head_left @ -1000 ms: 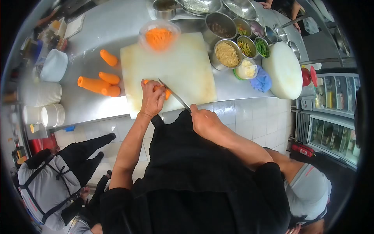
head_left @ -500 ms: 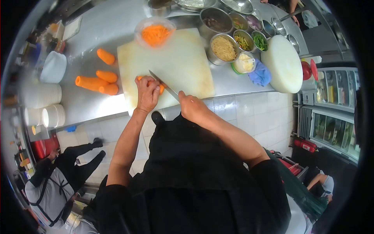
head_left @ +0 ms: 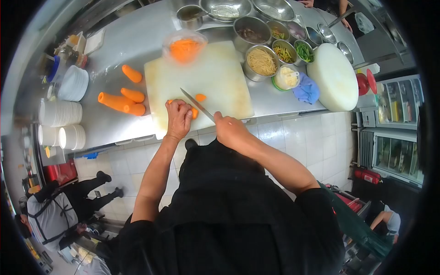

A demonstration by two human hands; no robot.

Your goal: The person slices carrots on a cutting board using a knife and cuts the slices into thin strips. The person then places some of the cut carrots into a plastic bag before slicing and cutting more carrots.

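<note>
My left hand [head_left: 178, 117] is closed over a carrot [head_left: 195, 112] near the front edge of a white cutting board [head_left: 215, 68]. My right hand [head_left: 229, 129] grips the handle of a knife [head_left: 198, 104]. The blade points up and left, just right of the carrot. A small cut carrot piece [head_left: 200, 97] lies on the board beside the blade. Toward the back of the board sits a clear bowl [head_left: 170, 42] with carrot strips [head_left: 185, 49]. Several peeled carrots [head_left: 113, 101] rest on the steel counter left of the board.
Metal pots with noodle-like strips [head_left: 262, 62] and chopped greens [head_left: 304, 51] stand right of the board, near a blue cloth [head_left: 306, 89] and a thick white round block [head_left: 332, 76]. White bowls [head_left: 61, 112] are stacked at left. Another person [head_left: 57, 213] stands at lower left.
A small carrot piece now lies apart on the board, right of the blade. The knife has shifted slightly within the view, and the whole view has moved a little.
</note>
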